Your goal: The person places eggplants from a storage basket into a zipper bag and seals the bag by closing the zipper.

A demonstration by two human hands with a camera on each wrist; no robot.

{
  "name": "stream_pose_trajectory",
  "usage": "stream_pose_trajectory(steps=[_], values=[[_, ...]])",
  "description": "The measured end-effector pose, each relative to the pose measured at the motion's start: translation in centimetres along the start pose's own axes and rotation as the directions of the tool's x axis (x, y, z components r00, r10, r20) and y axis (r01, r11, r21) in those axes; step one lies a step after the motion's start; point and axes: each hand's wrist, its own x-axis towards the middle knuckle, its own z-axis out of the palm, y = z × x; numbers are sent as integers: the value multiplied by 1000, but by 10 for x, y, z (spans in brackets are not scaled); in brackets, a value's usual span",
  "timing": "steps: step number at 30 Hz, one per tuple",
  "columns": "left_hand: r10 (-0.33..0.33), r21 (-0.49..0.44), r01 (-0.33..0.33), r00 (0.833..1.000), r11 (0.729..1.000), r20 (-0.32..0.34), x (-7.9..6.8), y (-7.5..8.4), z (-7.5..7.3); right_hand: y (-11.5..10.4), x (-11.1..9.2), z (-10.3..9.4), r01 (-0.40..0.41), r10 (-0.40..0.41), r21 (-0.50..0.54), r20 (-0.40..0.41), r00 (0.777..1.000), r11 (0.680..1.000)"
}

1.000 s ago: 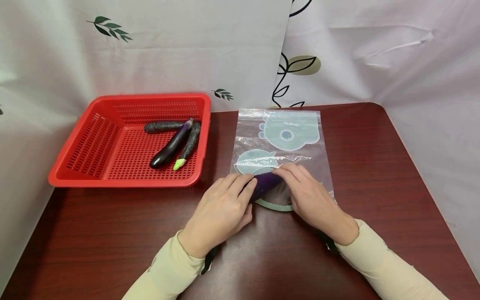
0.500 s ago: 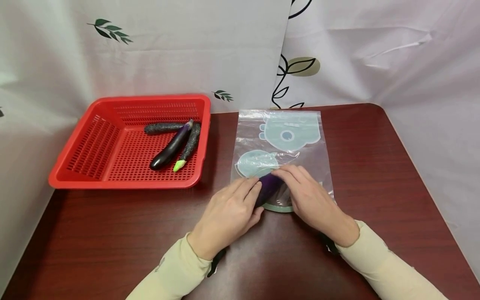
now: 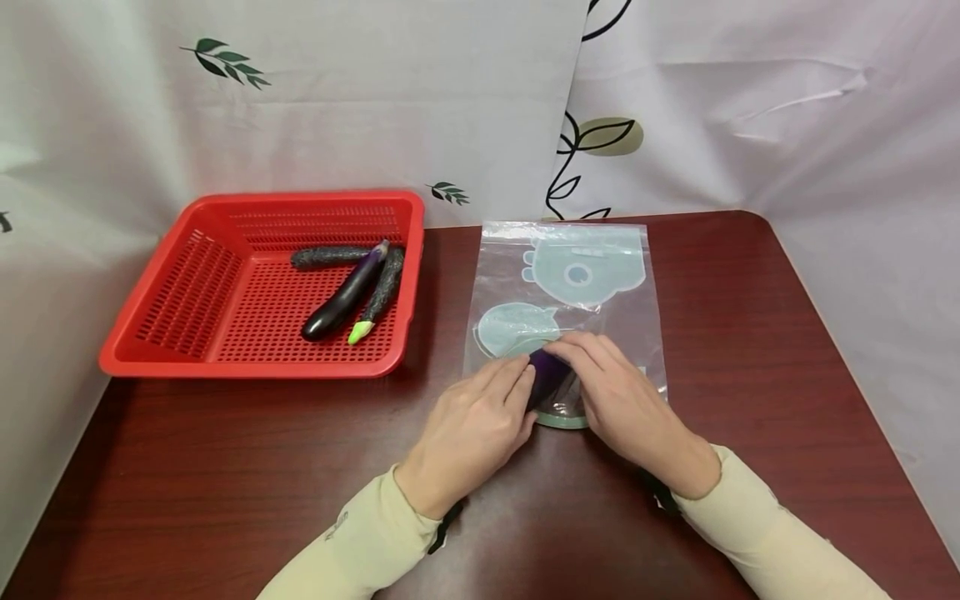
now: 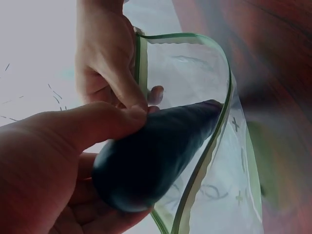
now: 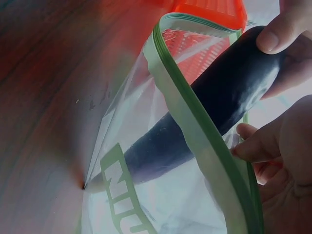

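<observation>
My left hand (image 3: 472, 425) holds a dark purple eggplant (image 3: 549, 375) by its blunt end, thumb on top and fingers beneath in the left wrist view. The eggplant's narrow stem end lies inside a clear zip bag (image 3: 510, 325) with pale green prints. In the right wrist view the eggplant (image 5: 229, 83) passes through the bag's green-edged mouth (image 5: 190, 105), which gapes wide. Its thick end sticks out. My right hand (image 3: 630, 408) pinches the rim of that mouth between thumb and fingers. From the head view both hands partly cover the eggplant and the bag opening.
A red plastic basket (image 3: 255, 368) stands to the left on the dark wooden table (image 3: 225, 483). In it lie another eggplant (image 3: 341, 302) and two dark bumpy cucumbers (image 3: 328, 257), one with a light green tip. A patterned white cloth (image 3: 322, 117) hangs behind the table.
My left hand has moved to the right with the eggplant, which has gone deeper into the bag. The right hand stays at the bag's rim.
</observation>
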Motion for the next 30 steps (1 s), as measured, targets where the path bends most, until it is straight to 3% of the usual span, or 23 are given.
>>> stream_pose_trajectory(steps=[8,15,20,30], values=[[2,75,3,998,997,-66,5,7,10,0,0,0,6,-6,9,-9,1000,1000],[-16,69,15,1000,997,15,7,15,12,1,-1,1,27,-26,23,-26,999,999],[-42,72,40,999,997,34,10,17,16,0,-1,0,28,-27,21,-24,999,999],[-31,82,24,996,996,85,17,19,24,-1,-1,-1,28,-28,24,-22,999,999]])
